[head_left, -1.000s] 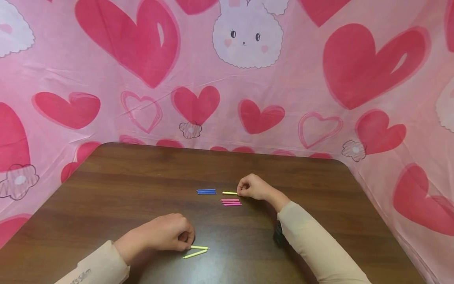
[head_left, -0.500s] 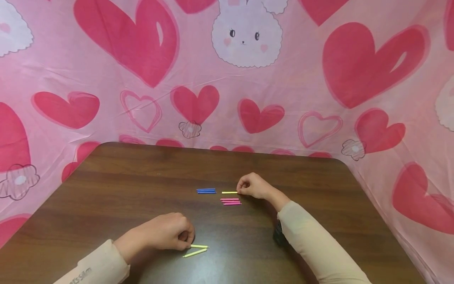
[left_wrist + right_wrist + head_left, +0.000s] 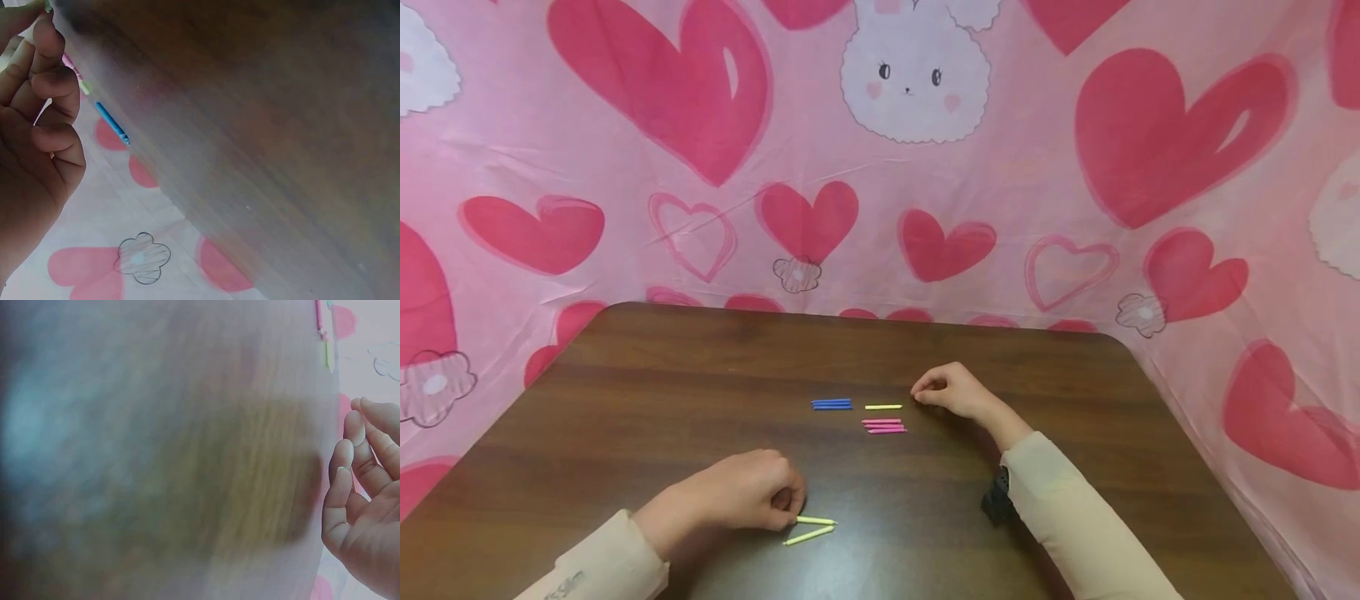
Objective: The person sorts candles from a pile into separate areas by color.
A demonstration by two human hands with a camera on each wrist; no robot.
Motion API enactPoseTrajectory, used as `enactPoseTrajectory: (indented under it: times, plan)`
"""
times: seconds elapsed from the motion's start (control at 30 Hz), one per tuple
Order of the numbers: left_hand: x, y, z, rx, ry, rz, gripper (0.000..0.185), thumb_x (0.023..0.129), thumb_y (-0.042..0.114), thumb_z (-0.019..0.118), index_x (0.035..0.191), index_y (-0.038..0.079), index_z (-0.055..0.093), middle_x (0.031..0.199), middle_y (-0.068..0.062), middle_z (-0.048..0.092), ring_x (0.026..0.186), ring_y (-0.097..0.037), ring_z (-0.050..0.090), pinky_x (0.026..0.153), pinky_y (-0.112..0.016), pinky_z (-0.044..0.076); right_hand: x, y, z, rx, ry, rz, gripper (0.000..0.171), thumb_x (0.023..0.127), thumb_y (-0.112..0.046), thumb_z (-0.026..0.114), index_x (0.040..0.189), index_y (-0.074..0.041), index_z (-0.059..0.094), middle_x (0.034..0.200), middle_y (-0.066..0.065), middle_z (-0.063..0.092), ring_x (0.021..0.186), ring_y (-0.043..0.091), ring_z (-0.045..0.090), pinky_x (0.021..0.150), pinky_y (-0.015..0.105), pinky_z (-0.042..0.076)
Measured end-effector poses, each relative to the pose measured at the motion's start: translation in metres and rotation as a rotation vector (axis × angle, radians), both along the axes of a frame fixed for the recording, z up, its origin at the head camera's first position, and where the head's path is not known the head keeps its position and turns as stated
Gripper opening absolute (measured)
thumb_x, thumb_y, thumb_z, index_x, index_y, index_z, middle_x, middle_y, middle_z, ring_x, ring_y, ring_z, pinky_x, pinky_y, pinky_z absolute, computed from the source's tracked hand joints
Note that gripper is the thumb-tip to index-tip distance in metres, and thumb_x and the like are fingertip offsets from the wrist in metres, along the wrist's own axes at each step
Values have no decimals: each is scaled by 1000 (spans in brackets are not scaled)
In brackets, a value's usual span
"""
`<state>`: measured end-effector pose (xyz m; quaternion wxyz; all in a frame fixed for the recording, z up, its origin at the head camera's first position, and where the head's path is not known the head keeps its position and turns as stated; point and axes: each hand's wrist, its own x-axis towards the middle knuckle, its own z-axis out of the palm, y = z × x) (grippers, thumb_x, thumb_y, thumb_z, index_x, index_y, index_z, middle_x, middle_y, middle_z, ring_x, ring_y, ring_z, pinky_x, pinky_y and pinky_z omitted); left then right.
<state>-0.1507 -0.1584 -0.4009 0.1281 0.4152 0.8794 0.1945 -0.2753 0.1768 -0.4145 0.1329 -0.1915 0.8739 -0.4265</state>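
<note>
My left hand (image 3: 778, 500) lies near the front of the dark wooden table (image 3: 647, 400), its curled fingers pinching the left end of a yellow stick (image 3: 817, 521). A second yellow stick (image 3: 809, 536) lies slanted just below it. My right hand (image 3: 934, 392) hovers mid-table with loosely curled fingers and holds nothing. It sits a short gap to the right of a lone yellow stick (image 3: 883, 407). In the right wrist view the fingers (image 3: 350, 462) are relaxed and empty. The left wrist view shows curled fingers (image 3: 53, 75).
A few blue sticks (image 3: 832, 404) lie side by side left of the lone yellow one, and pink sticks (image 3: 885, 426) lie just below it. A black wrist camera (image 3: 996, 498) sits under my right forearm. A pink heart-print cloth (image 3: 880, 167) surrounds the table.
My right hand has let go of the lone yellow stick and drawn a little to the right. The stick now lies free on the table. My left hand has not moved.
</note>
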Motion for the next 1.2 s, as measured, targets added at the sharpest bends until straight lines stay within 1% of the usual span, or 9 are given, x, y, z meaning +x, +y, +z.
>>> enactPoseTrajectory:
  times: [0.17, 0.3, 0.43, 0.57, 0.67, 0.8, 0.9, 1.07, 1.2]
  plan:
    - [1, -3, 1, 21, -4, -8, 21, 77, 10, 71, 69, 28, 62, 56, 22, 42, 52, 9, 37, 50, -13, 33, 4, 8, -1, -21, -28, -48, 14, 91, -13, 70, 100, -4, 76, 81, 1, 67, 67, 15, 54, 60, 29, 49]
    - [0, -7, 1, 35, 4, -2, 22, 77, 10, 72, 69, 28, 62, 56, 22, 41, 53, 9, 37, 50, -13, 33, 11, 11, 1, -50, -49, -49, 15, 90, -13, 71, 100, -3, 75, 77, 1, 66, 67, 17, 55, 62, 31, 50]
    - [0, -11, 1, 32, -4, 14, 21, 78, 10, 72, 70, 27, 62, 57, 21, 42, 54, 9, 38, 51, -14, 34, 19, 12, 4, -75, -72, -8, 19, 91, -14, 70, 104, -1, 73, 80, 9, 67, 70, 17, 57, 63, 32, 52]
    - [1, -13, 1, 30, -15, 36, 20, 79, 12, 72, 71, 28, 63, 58, 21, 43, 54, 8, 39, 51, -14, 35, 26, 12, 5, -92, -86, 32, 21, 92, -13, 69, 106, 2, 72, 87, 19, 69, 73, 19, 58, 64, 34, 53]
    - [1, -14, 1, 33, -24, 54, 21, 79, 12, 73, 71, 28, 62, 58, 21, 43, 55, 8, 39, 51, -14, 35, 30, 12, 6, -90, -86, 50, 20, 92, -11, 69, 106, 2, 72, 89, 22, 69, 73, 20, 58, 63, 34, 53]
    - [2, -16, 1, 52, -37, 56, 22, 78, 11, 73, 71, 29, 61, 59, 22, 43, 55, 9, 39, 51, -14, 36, 37, 10, 9, -78, -56, 84, 18, 91, -11, 69, 104, 2, 72, 87, 21, 69, 72, 22, 58, 60, 34, 52]
    - [2, -18, 2, 74, -50, 44, 22, 78, 10, 73, 71, 28, 61, 60, 22, 43, 56, 9, 39, 52, -14, 37, 43, 9, 11, -74, -40, 116, 18, 91, -12, 70, 103, 1, 72, 88, 19, 70, 69, 19, 57, 58, 31, 50]
    - [2, -21, 3, 86, -63, 50, 22, 78, 10, 73, 71, 27, 61, 61, 22, 44, 56, 9, 40, 53, -14, 39, 55, 4, 13, -75, -21, 169, 15, 91, -9, 69, 100, 2, 72, 95, 16, 72, 70, 12, 57, 61, 24, 49]
    - [0, -24, 3, 93, -92, 54, 22, 79, 9, 73, 72, 26, 62, 61, 22, 46, 56, 9, 41, 53, -15, 40, 64, -1, 14, -64, -4, 209, 13, 90, -8, 70, 98, 1, 73, 92, 12, 72, 70, 8, 57, 64, 22, 49]
